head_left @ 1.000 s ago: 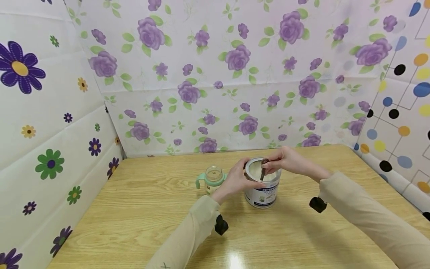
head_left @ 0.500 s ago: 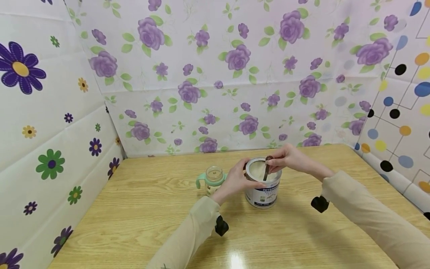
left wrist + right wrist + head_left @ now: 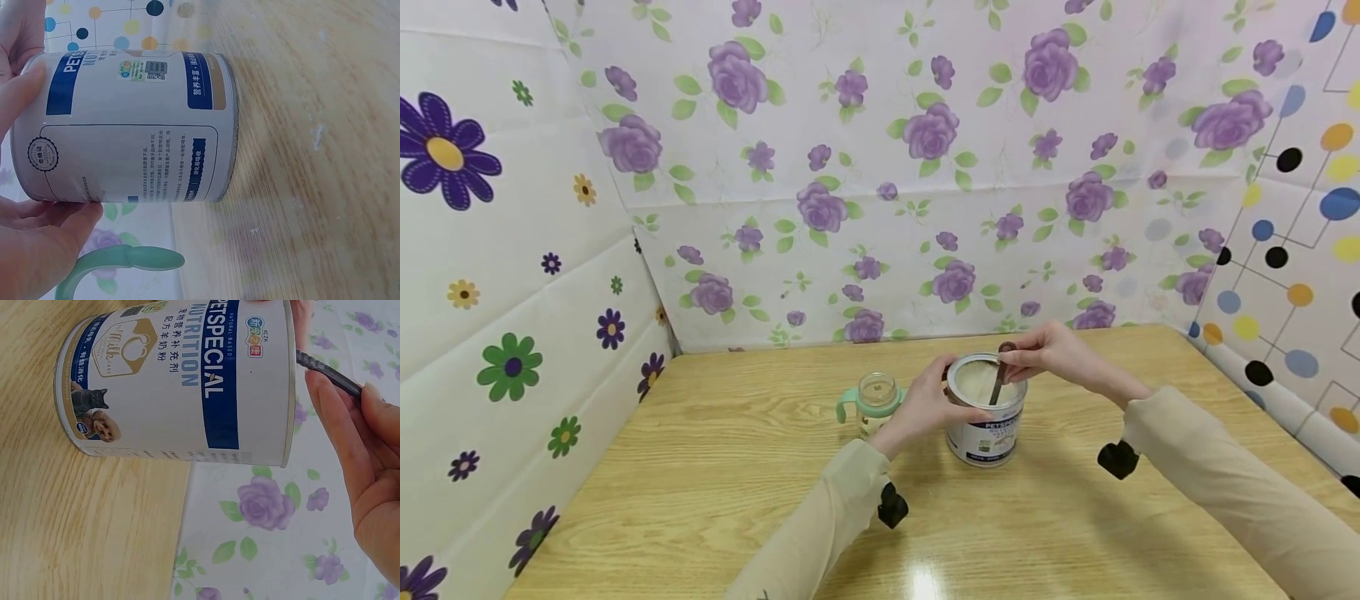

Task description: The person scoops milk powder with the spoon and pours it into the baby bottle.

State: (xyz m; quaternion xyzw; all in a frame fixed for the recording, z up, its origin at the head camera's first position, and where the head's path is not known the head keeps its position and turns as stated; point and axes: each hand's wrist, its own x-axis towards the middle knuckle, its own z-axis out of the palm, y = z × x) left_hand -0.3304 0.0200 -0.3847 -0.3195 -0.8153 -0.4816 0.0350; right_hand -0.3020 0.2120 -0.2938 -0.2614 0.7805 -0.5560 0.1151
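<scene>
A white and blue can of milk powder (image 3: 988, 437) stands upright and lidless on the table, pale powder inside. My left hand (image 3: 928, 404) grips its near left side around the rim; in the left wrist view, thumb and fingers (image 3: 84, 222) clasp the can wall. My right hand (image 3: 1052, 360) is above the can's right rim and pinches the dark handle of a scoop (image 3: 1000, 379), which slants down into the opening. In the right wrist view the scoop (image 3: 334, 376) sits between thumb and fingertips. Its lower end is hidden inside the can.
Left of the can, partly behind my left hand, stands a clear baby bottle (image 3: 877, 390) without a cap, with a green collar and handles (image 3: 846, 403). The wooden table (image 3: 722, 475) meets flowered cloth walls (image 3: 790, 250) at the back and sides.
My right hand has shifted slightly right with the scoop, whose handle now stands a little higher and leans right. My left hand stays on the can.
</scene>
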